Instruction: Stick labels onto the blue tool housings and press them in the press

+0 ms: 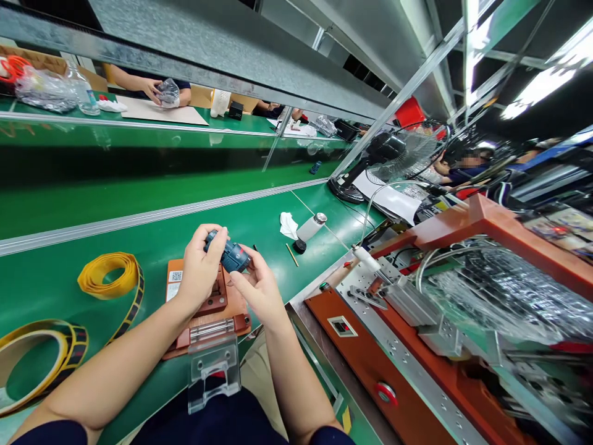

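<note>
Both hands hold a small dark blue plastic tool housing (235, 256) with a round logo and a red patch on its side. My left hand (200, 267) grips its far left end, thumb on top. Around its right end, the fingers and thumb of my right hand (260, 285) are closed. Its exact kind I cannot make out. Beneath the hands lies a reddish-brown fixture (239, 301) with a QR label, partly hidden by my left hand. A clear plastic flap (200, 366) extends from the fixture toward my body.
Left are a yellow label roll (107, 285) and a larger roll (65, 346). Beyond are a white bottle (311, 227), a black cap (299, 246), tissue (288, 225) and a fan (389, 148). A machine (370, 358) stands right. Across the divider, a co-worker's hands (152, 90) hold a clear bag.
</note>
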### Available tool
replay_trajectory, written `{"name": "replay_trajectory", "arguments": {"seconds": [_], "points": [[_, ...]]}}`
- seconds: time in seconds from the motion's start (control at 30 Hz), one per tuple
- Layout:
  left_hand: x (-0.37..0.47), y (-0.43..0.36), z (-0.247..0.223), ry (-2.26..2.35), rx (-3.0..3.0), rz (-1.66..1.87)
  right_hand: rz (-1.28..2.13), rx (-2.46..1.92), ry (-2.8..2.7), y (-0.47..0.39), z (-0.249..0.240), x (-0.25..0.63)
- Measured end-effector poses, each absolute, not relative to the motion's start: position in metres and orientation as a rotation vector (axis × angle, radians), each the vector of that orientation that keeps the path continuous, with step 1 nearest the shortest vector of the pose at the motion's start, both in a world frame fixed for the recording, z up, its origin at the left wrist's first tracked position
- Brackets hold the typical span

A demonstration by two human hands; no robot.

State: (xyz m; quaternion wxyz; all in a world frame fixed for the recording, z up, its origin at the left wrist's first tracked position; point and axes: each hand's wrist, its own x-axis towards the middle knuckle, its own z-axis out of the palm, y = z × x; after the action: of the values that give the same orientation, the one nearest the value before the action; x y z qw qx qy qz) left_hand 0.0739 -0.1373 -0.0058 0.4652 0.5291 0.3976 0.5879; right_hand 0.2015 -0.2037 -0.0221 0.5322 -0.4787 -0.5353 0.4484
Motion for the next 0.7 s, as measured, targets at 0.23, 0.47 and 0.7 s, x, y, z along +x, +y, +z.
{"name": "replay_trajectory", "arguments": {"seconds": [0.23, 0.47, 0.7], "points": [[0.081, -0.145, -0.001, 0.663, 0.918, 1.168, 0.372, -1.269, -1.41, -0.21, -0.019, 0.211], [0.085, -0.157, 0.002, 0.522, 0.82, 1.066, 0.221, -1.234, -1.396, -0.218, -0.028, 0.218], [0.089, -0.166, 0.003, 0.417, 0.872, 1.035, 0.175, -1.185, -1.363, -0.228, -0.034, 0.22]]}}
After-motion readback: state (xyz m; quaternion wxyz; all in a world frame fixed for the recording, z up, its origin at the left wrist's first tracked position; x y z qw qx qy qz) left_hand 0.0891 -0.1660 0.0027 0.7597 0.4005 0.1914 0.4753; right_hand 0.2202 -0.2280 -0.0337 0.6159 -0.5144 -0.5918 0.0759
